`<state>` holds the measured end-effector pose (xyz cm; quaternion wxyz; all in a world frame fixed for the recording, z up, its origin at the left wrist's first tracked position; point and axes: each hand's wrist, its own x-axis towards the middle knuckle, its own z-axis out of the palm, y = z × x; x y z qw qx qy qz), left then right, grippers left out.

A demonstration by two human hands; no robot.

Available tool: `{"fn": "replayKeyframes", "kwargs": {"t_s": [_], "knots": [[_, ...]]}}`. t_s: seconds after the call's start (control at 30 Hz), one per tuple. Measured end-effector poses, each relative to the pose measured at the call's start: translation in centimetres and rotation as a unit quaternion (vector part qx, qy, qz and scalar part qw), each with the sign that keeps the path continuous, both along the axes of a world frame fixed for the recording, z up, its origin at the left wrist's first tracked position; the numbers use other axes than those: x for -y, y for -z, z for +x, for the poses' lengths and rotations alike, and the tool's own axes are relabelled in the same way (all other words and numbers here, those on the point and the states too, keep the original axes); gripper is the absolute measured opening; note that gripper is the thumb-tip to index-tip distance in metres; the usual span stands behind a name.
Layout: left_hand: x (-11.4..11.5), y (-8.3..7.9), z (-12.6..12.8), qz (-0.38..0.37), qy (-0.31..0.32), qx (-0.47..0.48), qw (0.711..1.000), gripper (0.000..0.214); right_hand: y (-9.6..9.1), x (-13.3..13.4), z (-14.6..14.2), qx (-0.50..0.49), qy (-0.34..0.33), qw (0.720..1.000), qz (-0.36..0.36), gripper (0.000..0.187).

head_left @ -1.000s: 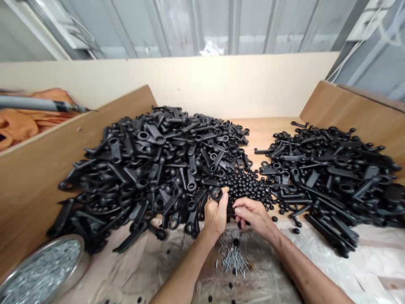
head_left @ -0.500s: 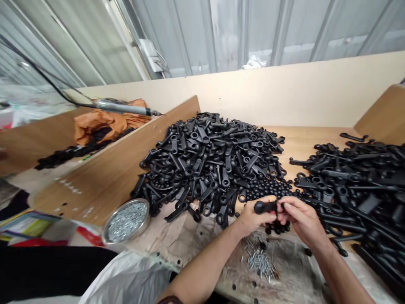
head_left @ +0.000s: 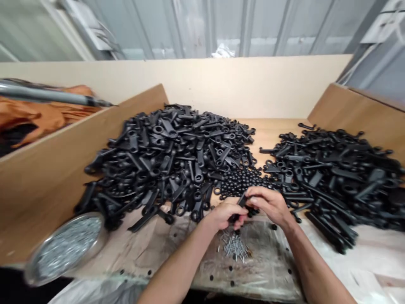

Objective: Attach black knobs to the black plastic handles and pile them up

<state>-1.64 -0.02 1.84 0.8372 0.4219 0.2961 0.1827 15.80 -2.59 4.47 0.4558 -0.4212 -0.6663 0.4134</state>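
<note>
My left hand is closed around a black crank handle, which tilts up between its fingers. At the handle's upper end, my right hand has its fingers pinched together; whatever small thing they may hold is hidden. Behind both hands lie many small black balls. Just in front, a little heap of metal pins or screws rests on the plastic-covered table.
Large piles of black crank handles rise at the left and right. A metal bowl of small silvery parts stands front left. Wooden side boards and a pale back board enclose the table. A powered screwdriver hangs at left.
My view has swung to the right, so everything sits further left. The crank handle has turned from lying level to tilting upward, with my right fingers at its upper end.
</note>
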Motion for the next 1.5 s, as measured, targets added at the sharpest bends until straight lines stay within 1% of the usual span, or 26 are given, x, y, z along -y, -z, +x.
{"fn": "replayKeyframes", "kwargs": {"t_s": [0.07,0.13,0.2,0.27,0.4,0.5,0.7,0.83,0.9,0.93,1.03,1.1,1.17,1.23,1.27,1.3,1.33,1.37,1.43,1.5], "knots": [[0.2,-0.1,0.3,0.039,-0.082,-0.015,0.996,0.02,0.7,-0.5,0.1,-0.096,0.078,0.992,-0.033,0.013],[0.3,0.0,0.6,0.1,-0.163,-0.049,0.98,0.019,1.3,-0.8,-0.1,-0.182,0.126,0.972,-0.084,0.014],[0.3,0.2,0.8,0.164,-0.213,-0.092,0.959,0.016,1.8,-1.1,-0.8,-0.247,0.131,0.95,-0.14,0.019],[0.2,0.3,0.9,0.217,-0.229,-0.122,0.941,0.012,2.2,-1.2,-1.7,-0.289,0.116,0.933,-0.181,0.022],[0.3,0.1,1.0,0.304,-0.234,-0.14,0.913,0.014,2.8,-1.2,-2.8,-0.334,0.094,0.909,-0.232,0.02],[0.3,-0.2,1.0,0.331,-0.233,-0.144,0.903,0.02,2.8,-1.2,-2.7,-0.348,0.078,0.9,-0.249,0.022],[0.2,0.3,1.2,0.359,-0.231,-0.152,0.892,0.027,2.6,-1.2,-2.5,-0.342,0.063,0.904,-0.249,0.019],[0.3,0.6,1.3,0.39,-0.226,-0.184,0.873,0.032,2.7,-1.1,-2.8,-0.34,0.07,0.906,-0.241,0.019],[0.6,0.6,1.3,0.409,-0.213,-0.227,0.858,0.033,2.7,-0.8,-3.0,-0.332,0.09,0.911,-0.228,0.019],[0.7,0.6,1.4,0.419,-0.206,-0.261,0.845,0.034,2.8,-0.6,-3.2,-0.321,0.107,0.916,-0.217,0.019],[1.2,0.4,1.6,0.446,-0.177,-0.359,0.8,0.035,2.9,0.0,-3.7,-0.247,0.179,0.939,-0.16,0.017],[1.4,0.3,1.8,0.461,-0.156,-0.384,0.785,0.034,2.9,0.2,-4.0,-0.211,0.215,0.944,-0.136,0.017],[1.4,0.3,1.9,0.464,-0.142,-0.4,0.777,0.032,3.0,0.1,-4.3,-0.236,0.22,0.933,-0.159,0.018],[1.4,0.4,2.0,0.462,-0.132,-0.434,0.762,0.032,3.0,-0.3,-4.4,-0.29,0.202,0.912,-0.206,0.02],[1.4,0.5,2.0,0.462,-0.13,-0.452,0.752,0.032,3.0,-0.5,-4.4,-0.308,0.191,0.905,-0.221,0.021],[1.3,0.7,2.1,0.464,-0.131,-0.463,0.744,0.033,3.0,-0.7,-4.4,-0.314,0.18,0.905,-0.224,0.022],[1.2,0.8,2.1,0.468,-0.133,-0.462,0.742,0.034,2.9,-0.8,-4.3,-0.309,0.17,0.91,-0.217,0.021],[1.1,0.9,2.1,0.474,-0.136,-0.445,0.747,0.036,2.7,-0.9,-4.1,-0.295,0.162,0.92,-0.202,0.02],[1.0,1.0,1.9,0.49,-0.139,-0.375,0.775,0.044,2.0,-1.0,-3.5,-0.254,0.15,0.941,-0.168,0.019],[0.9,0.8,1.5,0.509,-0.155,-0.283,0.798,0.06,0.8,-1.0,-2.4,-0.215,0.156,0.955,-0.135,0.019]]}}
